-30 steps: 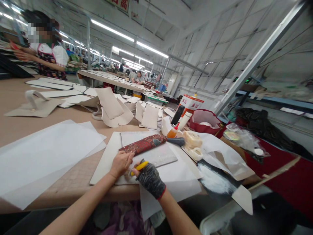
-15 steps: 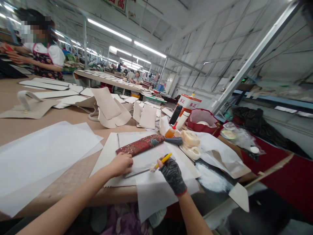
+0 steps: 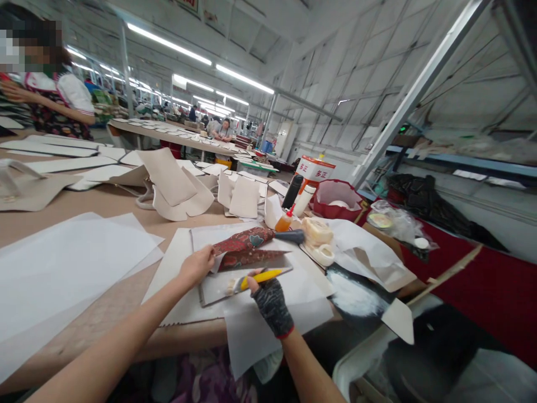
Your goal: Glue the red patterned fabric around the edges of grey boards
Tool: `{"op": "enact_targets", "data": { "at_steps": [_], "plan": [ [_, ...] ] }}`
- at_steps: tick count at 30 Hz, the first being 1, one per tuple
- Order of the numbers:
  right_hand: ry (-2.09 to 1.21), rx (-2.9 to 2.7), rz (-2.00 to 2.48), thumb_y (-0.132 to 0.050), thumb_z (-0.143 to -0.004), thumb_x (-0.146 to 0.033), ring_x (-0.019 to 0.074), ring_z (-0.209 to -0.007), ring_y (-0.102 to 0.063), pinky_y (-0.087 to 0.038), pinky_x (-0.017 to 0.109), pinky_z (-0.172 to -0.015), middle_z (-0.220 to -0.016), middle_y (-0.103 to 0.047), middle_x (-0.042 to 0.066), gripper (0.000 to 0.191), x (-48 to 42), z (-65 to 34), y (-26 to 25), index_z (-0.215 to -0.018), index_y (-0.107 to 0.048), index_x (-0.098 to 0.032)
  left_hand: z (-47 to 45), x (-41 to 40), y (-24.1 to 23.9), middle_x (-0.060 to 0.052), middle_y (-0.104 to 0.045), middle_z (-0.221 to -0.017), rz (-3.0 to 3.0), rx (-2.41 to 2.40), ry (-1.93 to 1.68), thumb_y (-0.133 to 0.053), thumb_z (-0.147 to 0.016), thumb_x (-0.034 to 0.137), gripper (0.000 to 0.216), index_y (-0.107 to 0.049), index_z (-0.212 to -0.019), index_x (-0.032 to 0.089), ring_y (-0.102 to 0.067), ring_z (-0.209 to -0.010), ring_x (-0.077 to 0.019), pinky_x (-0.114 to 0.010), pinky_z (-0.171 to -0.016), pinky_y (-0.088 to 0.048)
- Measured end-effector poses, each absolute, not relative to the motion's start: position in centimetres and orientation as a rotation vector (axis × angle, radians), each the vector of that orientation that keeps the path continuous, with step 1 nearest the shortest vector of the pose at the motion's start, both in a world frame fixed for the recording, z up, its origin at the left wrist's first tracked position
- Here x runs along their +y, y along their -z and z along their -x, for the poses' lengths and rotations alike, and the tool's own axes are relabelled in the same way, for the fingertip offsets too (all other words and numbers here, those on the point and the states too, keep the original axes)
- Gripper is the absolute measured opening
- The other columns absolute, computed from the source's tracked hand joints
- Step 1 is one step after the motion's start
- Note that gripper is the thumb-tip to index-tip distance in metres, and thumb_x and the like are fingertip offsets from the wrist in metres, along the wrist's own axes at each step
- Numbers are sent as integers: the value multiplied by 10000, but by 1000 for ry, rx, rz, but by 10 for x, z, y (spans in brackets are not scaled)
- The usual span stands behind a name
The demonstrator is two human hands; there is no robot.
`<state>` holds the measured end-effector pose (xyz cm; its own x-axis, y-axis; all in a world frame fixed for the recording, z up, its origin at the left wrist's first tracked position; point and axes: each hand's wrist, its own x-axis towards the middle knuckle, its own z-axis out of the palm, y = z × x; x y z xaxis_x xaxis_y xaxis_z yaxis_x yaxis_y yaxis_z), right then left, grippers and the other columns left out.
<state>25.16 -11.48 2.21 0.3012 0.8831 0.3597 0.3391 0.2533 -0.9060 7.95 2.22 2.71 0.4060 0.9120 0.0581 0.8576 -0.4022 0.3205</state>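
Observation:
A red floral-patterned piece of material [image 3: 247, 240] lies over a white sheet on the table, folded back so its underside and a second red strip show. My left hand [image 3: 200, 264] pinches its near left edge and holds it up. In a grey fingerless glove, my right hand [image 3: 273, 307] is closed round a brush [image 3: 265, 276] with a yellow handle. The pale bristles point left, just over the white sheet [image 3: 218, 284] below the red piece. A dark tapered tool [image 3: 290, 235] touches the red piece's right end.
An amber bottle with red nozzle [image 3: 284, 221], a tape roll [image 3: 325, 256] and a cream block [image 3: 318, 230] stand right of the work. Beyond are a dark red bowl [image 3: 337, 200] and pale cut panels [image 3: 176, 184]. A co-worker [image 3: 54, 84] stands at far left.
My left hand has lifted and folded back the red piece's near edge. My right hand has brought the brush left and up, its bristles now farther left. The view has shifted slightly right.

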Motion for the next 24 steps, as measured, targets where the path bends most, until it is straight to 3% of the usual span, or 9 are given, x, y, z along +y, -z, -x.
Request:
{"op": "enact_targets", "data": {
  "at_steps": [2, 6, 11, 14, 16, 20, 24],
  "plan": [
    [-572, -1366, 1326, -565, -772, -429, 170, -739, -644, -522, 297, -752, -801, -670, 49, 245, -106, -254, -13, -820, -594, -190, -78, 26, -25, -71, -672, -971, -2350, 1659, -367, -328, -855, 219, 269, -511, -1050, 197, -622, -838, -188, -263, -659, -415],
    [-354, -1289, 1548, -532, -725, -524, 191, -740, -651, -529, 319, -745, -786, -677, 72, 344, -94, -328, -4, -787, -582, -190, -70, 32, -21, -66, -665, -998, -2324, 1666, -344, -341, -816, 180, 254, -565, -932, 205, -619, -883, -192, -268, -695, -427],
    [14, -1064, 1779, -548, -667, -601, 285, -830, -631, -453, 485, -861, -778, -663, 151, 450, -101, -419, -14, -749, -579, -160, -67, 33, -21, -87, -660, -1008, -2348, 1583, -329, -345, -841, 285, 295, -622, -894, 196, -615, -925, -211, -284, -764, -440],
    [9, -1145, 1732, -538, -724, -566, 246, -813, -638, -477, 422, -838, -812, -675, 126, 417, -106, -381, -19, -809, -594, -162, -69, 29, -24, -124, -652, -1040, -2309, 1594, -335, -327, -856, 489, 444, -597, -1011, 172, -611, -940, -255, -323, -750, -455],
    [-217, -1267, 1573, -537, -763, -513, 203, -780, -646, -508, 343, -786, -832, -683, 93, 353, -107, -324, -19, -841, -588, -173, -70, 25, -25, -154, -616, -1130, -2301, 1665, -385, -369, -842, 526, 525, -512, -1171, 143, -594, -987, -275, -341, -767, -456],
    [-635, -1452, 1276, -562, -778, -418, 160, -703, -651, -527, 268, -690, -815, -683, 46, 246, -110, -227, -21, -867, -598, -192, -67, 13, -28, -185, -523, -1268, -2520, 1772, -631, -461, -847, 327, 521, -379, -1315, 113, -510, -1124, -290, -386, -913, -382],
    [-505, -1641, 1379, -560, -779, -383, 164, -707, -649, -510, 274, -726, -750, -683, 39, 201, -110, -209, -28, -781, -632, -196, -62, 1, -28, -76, -656, -1074, -2811, 1311, -668, -371, -891, 214, 301, -586, -1101, 210, -567, -1014, -203, -361, -977, -314]
  ]
}}
